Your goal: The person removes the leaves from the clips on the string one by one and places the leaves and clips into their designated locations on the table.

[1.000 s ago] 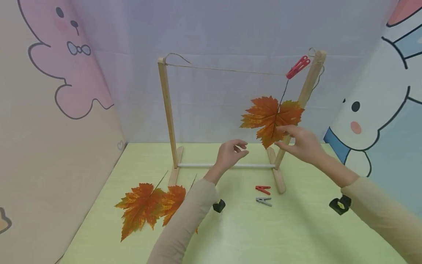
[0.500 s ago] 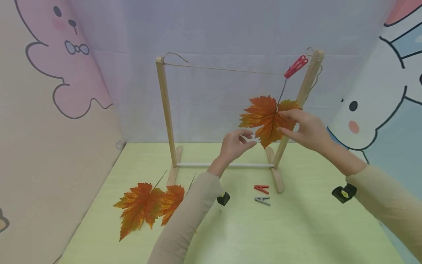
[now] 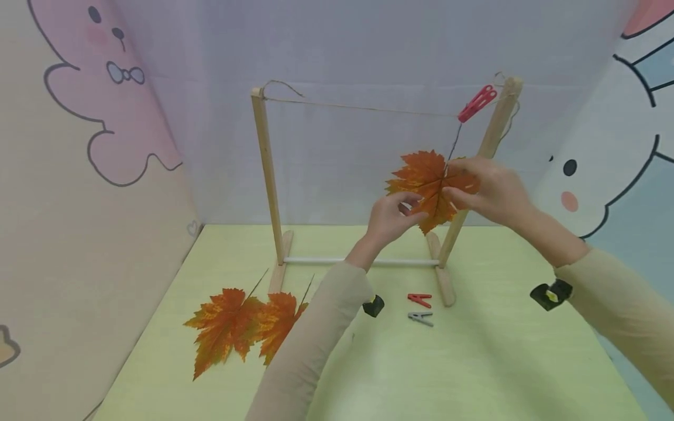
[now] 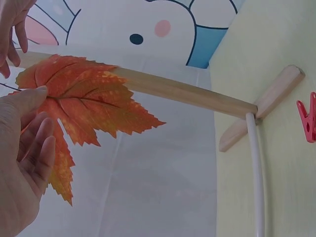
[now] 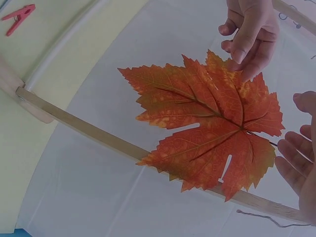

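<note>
An orange maple leaf (image 3: 418, 166) hangs by its dark stem from a red clothespin (image 3: 476, 103) on the string (image 3: 363, 109), near the right post. My left hand (image 3: 392, 219) is at the leaf's lower left edge, thumb and fingers apart; in the right wrist view its fingertips overlap the leaf's edge, and contact is unclear. My right hand (image 3: 495, 190) is at the leaf's right side by the stem, covering part of that lobe in the head view. Its thumb and fingers stand apart in the right wrist view.
A wooden frame (image 3: 267, 175) with a white crossbar (image 3: 310, 261) carries the string. Two more maple leaves (image 3: 226, 327) lie at the table's left, one partly behind my left sleeve. A red clothespin (image 3: 419, 300) and a grey clothespin (image 3: 420, 318) lie right of centre.
My left hand has moved up and right to the leaf's edge. The right hand has risen from the leaf's lower part to near its stem. The leaf still hangs from the clothespin.
</note>
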Available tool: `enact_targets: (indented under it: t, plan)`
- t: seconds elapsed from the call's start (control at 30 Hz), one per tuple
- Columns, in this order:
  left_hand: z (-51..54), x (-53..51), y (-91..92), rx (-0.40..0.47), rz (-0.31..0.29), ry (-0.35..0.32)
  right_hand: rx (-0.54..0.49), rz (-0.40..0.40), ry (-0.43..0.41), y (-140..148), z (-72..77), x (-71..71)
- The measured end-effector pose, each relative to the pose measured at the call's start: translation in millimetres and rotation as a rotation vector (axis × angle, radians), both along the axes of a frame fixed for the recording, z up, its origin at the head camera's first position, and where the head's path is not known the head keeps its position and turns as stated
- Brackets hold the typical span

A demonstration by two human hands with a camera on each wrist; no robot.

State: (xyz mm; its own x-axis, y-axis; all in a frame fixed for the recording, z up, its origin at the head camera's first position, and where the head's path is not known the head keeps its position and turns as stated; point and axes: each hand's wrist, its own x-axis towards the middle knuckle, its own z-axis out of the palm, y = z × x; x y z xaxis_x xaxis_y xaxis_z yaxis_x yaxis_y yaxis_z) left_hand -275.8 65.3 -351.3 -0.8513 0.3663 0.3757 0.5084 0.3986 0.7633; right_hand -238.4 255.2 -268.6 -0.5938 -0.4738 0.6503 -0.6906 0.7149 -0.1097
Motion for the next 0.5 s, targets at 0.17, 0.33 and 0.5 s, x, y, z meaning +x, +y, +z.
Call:
enact_targets:
  t: [0.17,0.33,0.5]
  plan:
    - [8.7,-0.6,7.6,0.001,0.007,0.009,-0.005,-0.026,0.002,0.0,6.6,0.8]
    - [21.6,-4.8,11.8,0.010,-0.002,0.076,-0.005,-0.066,0.023,-3.0,16.9,2.6]
    - [38.0,-7.4,14.2,-0.030,-0.013,0.085,0.014,-0.074,0.050,-5.0,29.2,1.5]
